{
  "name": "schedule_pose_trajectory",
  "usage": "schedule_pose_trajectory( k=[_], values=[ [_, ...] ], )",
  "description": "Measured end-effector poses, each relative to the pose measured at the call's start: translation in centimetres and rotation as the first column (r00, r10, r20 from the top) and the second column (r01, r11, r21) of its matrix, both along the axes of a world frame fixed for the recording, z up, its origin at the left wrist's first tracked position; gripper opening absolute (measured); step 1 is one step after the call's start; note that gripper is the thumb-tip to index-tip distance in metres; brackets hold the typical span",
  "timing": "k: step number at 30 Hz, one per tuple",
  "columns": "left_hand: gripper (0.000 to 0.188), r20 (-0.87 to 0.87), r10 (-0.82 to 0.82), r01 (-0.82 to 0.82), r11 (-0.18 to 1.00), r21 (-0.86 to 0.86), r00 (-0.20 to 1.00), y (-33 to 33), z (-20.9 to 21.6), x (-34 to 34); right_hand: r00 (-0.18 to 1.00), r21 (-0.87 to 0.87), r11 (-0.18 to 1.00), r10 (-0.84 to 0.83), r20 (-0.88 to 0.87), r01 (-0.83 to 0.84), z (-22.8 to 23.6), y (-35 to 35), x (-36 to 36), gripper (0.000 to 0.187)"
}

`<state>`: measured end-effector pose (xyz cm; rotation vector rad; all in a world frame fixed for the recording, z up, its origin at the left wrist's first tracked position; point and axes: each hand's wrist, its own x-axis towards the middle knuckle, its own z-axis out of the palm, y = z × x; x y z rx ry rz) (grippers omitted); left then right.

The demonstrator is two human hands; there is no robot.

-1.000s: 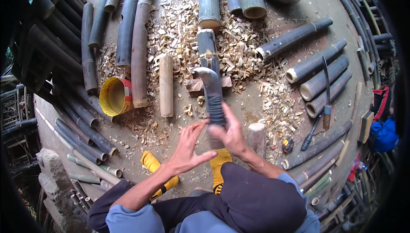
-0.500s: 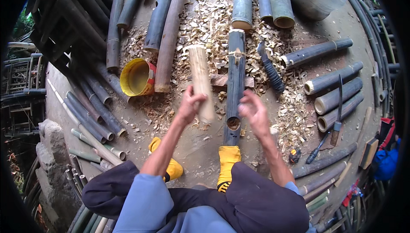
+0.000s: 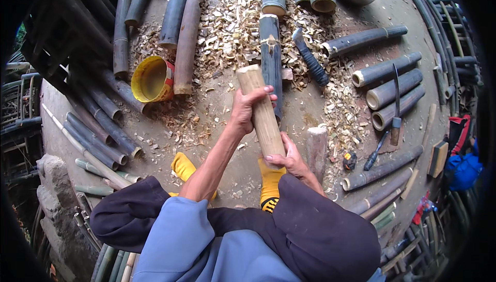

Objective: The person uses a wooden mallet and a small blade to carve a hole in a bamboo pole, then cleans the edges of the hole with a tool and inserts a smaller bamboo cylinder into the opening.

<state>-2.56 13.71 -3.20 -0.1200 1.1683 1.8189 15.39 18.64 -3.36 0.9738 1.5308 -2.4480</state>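
Between my hands a pale, bark-free wooden billet (image 3: 264,119) slants over the ground, its upper end tipped to the left. My left hand (image 3: 249,107) is closed round its middle, fingers over the far side. The lower end rests in my right hand (image 3: 292,161), thumb on its face and fingers wrapped beneath. Behind the billet lies a dark bamboo pole (image 3: 270,57) pointing away from me; the billet and my hands hide its near part. Beside the pole, on the right, is a curved blade with a black wrapped handle (image 3: 311,61).
Wood chips (image 3: 232,34) cover the ground ahead. A yellow bucket (image 3: 137,80) with murky liquid stands left, near several bamboo poles. Cut bamboo sections (image 3: 392,88), a hooked knife (image 3: 397,104) and a tape measure (image 3: 350,160) lie right. A short log (image 3: 315,153) stands near my right hand.
My right hand has come off the bamboo pole's side and taken hold of the billet's lower end. The billet has moved right, over the pole, and the view has shifted.
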Motion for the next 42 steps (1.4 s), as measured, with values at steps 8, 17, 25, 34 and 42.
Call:
schedule_pose_trajectory(
  k=[8, 17, 25, 34, 42],
  values=[
    [0.070, -0.759, 0.108, 0.024, 0.987, 0.161, 0.642, 1.4, 4.8, 3.4, 0.979, 0.707, 0.705, 0.100, -0.178, 0.056, -2.1, 0.8, -3.1, 0.051],
    [0.038, -0.947, 0.218, 0.018, 0.973, 0.229, 0.237, -1.1, 2.5, 9.1, 0.955, 0.363, 0.887, -0.228, -0.191, 0.285, -1.0, -0.5, -3.3, 0.039],
    [0.042, -0.951, 0.177, -0.103, 0.982, 0.156, 0.252, 0.1, 2.0, 6.7, 0.957, 0.855, 0.445, -0.011, -0.291, 0.265, 11.4, 7.8, -3.4, 0.036],
    [0.045, -0.887, 0.154, -0.040, 0.988, 0.152, 0.436, 0.2, -1.7, 8.8, 0.860, 0.957, -0.056, 0.426, 0.282, -0.286, 9.6, 2.8, -7.5, 0.043],
    [0.054, -0.947, 0.093, 0.004, 0.995, 0.099, 0.309, 0.0, 0.1, 7.4, 0.946, 0.893, 0.400, 0.151, -0.285, 0.205, 13.2, 4.1, -4.9, 0.044]
  ],
)
